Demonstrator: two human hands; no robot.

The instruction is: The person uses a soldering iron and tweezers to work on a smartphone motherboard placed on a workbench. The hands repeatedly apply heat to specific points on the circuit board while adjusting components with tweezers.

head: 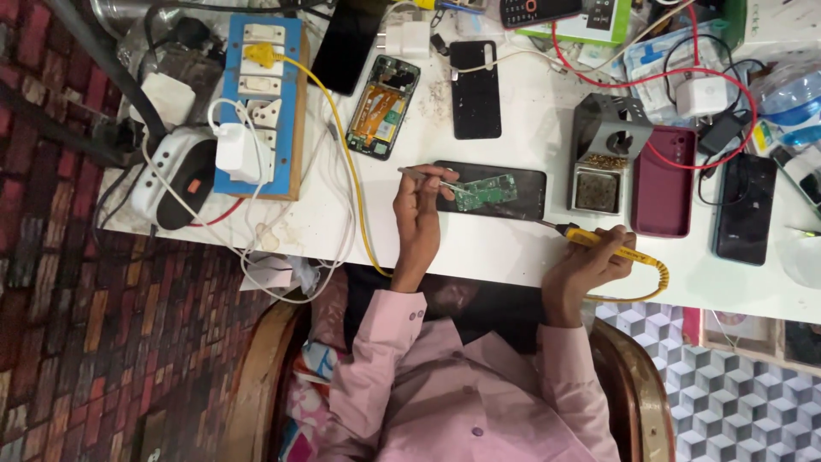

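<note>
Your pink sleeves are reaching over the bench. Your left hand is pinching tweezers in a narrow grip against the green circuit board, which is lying on a dark phone. Your right hand is clasping the yellow soldering iron, whose tip is sitting just beside the phone, so a slip is risking a scorched screen or a nudged board.

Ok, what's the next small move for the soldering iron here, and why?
Probably ease the soldering iron tip left onto the green circuit board. The left hand pins the board with tweezers, while the right hand holds the iron's tip short of it, near the dark phone's edge.
</note>
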